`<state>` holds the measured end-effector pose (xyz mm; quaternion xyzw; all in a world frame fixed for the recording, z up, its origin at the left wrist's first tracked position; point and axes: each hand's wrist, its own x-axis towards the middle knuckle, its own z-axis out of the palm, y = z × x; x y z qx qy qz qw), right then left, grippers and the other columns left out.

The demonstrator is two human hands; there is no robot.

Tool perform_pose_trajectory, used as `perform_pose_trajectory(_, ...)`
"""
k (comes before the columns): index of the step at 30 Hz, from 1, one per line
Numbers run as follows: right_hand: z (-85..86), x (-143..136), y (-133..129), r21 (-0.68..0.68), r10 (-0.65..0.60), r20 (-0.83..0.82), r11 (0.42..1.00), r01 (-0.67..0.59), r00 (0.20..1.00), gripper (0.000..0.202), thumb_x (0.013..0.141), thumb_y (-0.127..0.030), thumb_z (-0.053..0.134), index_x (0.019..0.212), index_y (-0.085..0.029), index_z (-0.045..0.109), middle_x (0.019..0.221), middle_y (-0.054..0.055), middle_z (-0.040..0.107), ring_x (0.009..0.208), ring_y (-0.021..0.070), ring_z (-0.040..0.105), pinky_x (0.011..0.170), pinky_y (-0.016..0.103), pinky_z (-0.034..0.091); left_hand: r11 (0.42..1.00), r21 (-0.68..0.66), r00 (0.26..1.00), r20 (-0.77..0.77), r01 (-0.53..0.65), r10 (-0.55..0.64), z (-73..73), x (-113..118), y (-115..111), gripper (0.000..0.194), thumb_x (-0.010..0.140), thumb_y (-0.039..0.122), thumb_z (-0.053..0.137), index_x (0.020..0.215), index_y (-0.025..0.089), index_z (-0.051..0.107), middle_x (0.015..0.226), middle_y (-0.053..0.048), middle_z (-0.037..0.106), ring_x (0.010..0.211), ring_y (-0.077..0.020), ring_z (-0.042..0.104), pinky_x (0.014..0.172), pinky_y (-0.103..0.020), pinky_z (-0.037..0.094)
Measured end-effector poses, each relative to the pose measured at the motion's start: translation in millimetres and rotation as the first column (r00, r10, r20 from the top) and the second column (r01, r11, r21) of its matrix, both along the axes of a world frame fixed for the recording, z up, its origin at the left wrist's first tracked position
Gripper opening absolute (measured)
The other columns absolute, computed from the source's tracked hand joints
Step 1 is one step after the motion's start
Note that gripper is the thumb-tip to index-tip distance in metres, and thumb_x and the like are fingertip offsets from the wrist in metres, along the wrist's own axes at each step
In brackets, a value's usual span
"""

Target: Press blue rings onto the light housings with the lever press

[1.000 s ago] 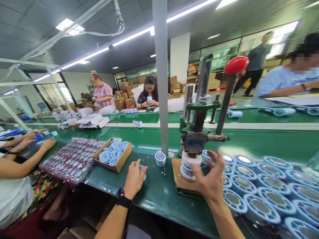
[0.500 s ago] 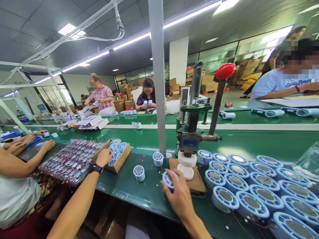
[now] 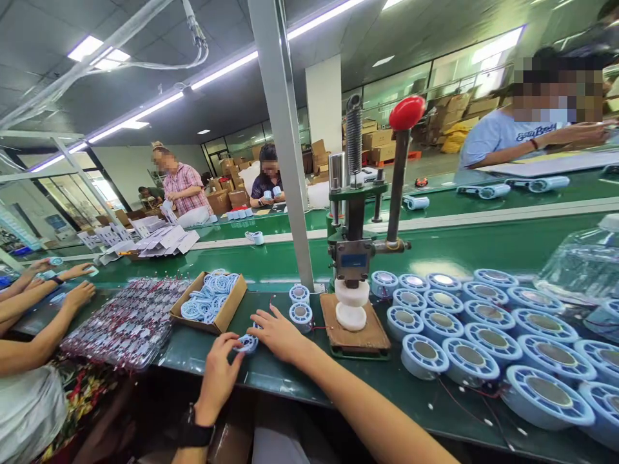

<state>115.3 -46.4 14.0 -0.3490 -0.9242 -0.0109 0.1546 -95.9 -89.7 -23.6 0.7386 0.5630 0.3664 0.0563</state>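
Note:
My left hand (image 3: 221,368) pinches a light blue slotted ring (image 3: 247,344) between thumb and fingers, low over the bench front. What lies under the ring is mostly hidden. My right hand (image 3: 280,334) reaches in from the right, fingers apart and stretched out, the tips at the ring's far right edge. Just beyond it stand two round blue housings, a near one (image 3: 300,314) and a far one (image 3: 299,294). An open cardboard box (image 3: 231,312) of similar blue rings (image 3: 209,298) is behind my left hand.
A hand press (image 3: 355,258) with a red knob (image 3: 407,113) and white pads stands on a brown board (image 3: 374,335). Rows of blue housings (image 3: 469,354) fill the right side. Left are wired parts (image 3: 126,322) and co-workers' hands (image 3: 80,293). A grey post (image 3: 285,142) rises behind.
My left hand has left the box and come nearer with a ring. My right hand has let go of a housing beside the press and moved left. The view has shifted right.

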Motion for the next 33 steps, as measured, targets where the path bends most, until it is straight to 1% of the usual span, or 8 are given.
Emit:
perform_pose_trajectory(3,7.2,-8,7,-0.061,0.003,0.043,0.998,0.000,0.999,0.030,0.095,-0.013,0.054,0.123,-0.022,0.059,0.122,0.010,0.062,0.115,0.0238,0.058,0.094,0.040,0.053,0.993,-0.114,0.999,0.017,0.036,-0.034,-21.6,7,-9,0.017,0.075,0.016,0.049,0.083,0.020,0.063,0.126,-0.011,0.062,0.119,-0.0272,0.058,0.104,-0.048,0.046)
perform_pose_trajectory(10,7.7,12,-29,-0.156,-0.069,0.071,0.984,0.080,0.995,0.040,0.083,-0.025,0.075,0.118,-0.013,0.059,0.124,0.012,0.059,0.110,0.0299,0.056,0.092,0.043,0.054,0.996,-0.084,1.000,0.000,0.019,-0.019,-25.9,1,-6,0.038,0.080,0.024,0.059,0.118,0.018,0.059,0.129,-0.013,0.061,0.123,-0.0297,0.055,0.107,-0.053,0.044)
perform_pose_trajectory(16,-17.7,49,-72,-0.289,-0.180,-0.144,0.948,0.133,0.973,0.053,0.081,-0.008,0.068,0.130,-0.021,0.055,0.135,0.010,0.053,0.115,0.0279,0.055,0.099,0.045,0.051,0.995,-0.071,0.997,0.011,-0.071,0.072,-30.4,5,0,0.049,0.084,0.026,0.064,0.131,0.020,0.054,0.129,-0.011,0.062,0.119,-0.0283,0.057,0.105,-0.050,0.046)
perform_pose_trajectory(21,-43.0,65,-87,-0.386,-0.376,-0.355,0.893,0.232,0.856,0.052,0.076,-0.009,0.074,0.124,-0.021,0.058,0.124,0.010,0.055,0.112,0.0257,0.058,0.098,0.043,0.052,0.996,-0.030,0.996,0.033,-0.081,0.082,-22.9,23,1,0.059,0.082,0.027,0.068,0.137,0.020,0.048,0.129,-0.012,0.062,0.120,-0.0292,0.058,0.104,-0.050,0.047)
perform_pose_trajectory(25,-65.1,74,-94,-0.366,-0.459,-0.519,0.881,0.298,0.721,0.045,0.076,-0.012,0.071,0.118,-0.019,0.059,0.122,0.011,0.056,0.113,0.0253,0.058,0.098,0.042,0.053,0.981,-0.126,0.988,-0.030,0.144,-0.149,-19.5,50,-16,0.065,0.082,0.024,0.067,0.143,0.023,0.044,0.133,-0.011,0.060,0.122,-0.0292,0.056,0.107,-0.051,0.046)
perform_pose_trajectory(29,-79.1,87,-100,-0.337,-0.473,-0.633,0.881,0.333,0.613,0.039,0.080,-0.019,0.066,0.118,-0.019,0.058,0.124,0.011,0.059,0.117,0.0251,0.058,0.102,0.042,0.051,0.877,-0.278,0.900,-0.081,0.392,-0.428,-12.8,64,-23,0.077,0.085,0.016,0.055,0.155,0.027,0.025,0.155,-0.010,0.039,0.141,-0.0284,0.038,0.116,-0.053,0.036)
perform_pose_trajectory(31,-81.5,91,-101,-0.348,-0.478,-0.653,0.879,0.327,0.588,0.038,0.079,-0.020,0.065,0.117,-0.020,0.058,0.124,0.011,0.060,0.117,0.0245,0.059,0.102,0.041,0.052,0.884,-0.267,0.903,-0.091,0.384,-0.420,-13.5,67,-21,0.083,0.086,0.019,0.057,0.157,0.028,0.014,0.161,-0.009,0.027,0.148,-0.0289,0.027,0.119,-0.054,0.031)
perform_pose_trajectory(33,-82.4,92,-102,-0.357,-0.471,-0.665,0.882,0.307,0.580,0.039,0.080,-0.020,0.064,0.118,-0.020,0.058,0.126,0.011,0.060,0.118,0.0239,0.060,0.102,0.040,0.052,0.933,-0.217,0.942,-0.112,0.288,-0.317,-19.0,71,-18,0.086,0.086,0.026,0.062,0.157,0.027,0.013,0.160,-0.011,0.028,0.148,-0.0312,0.027,0.119,-0.057,0.029)
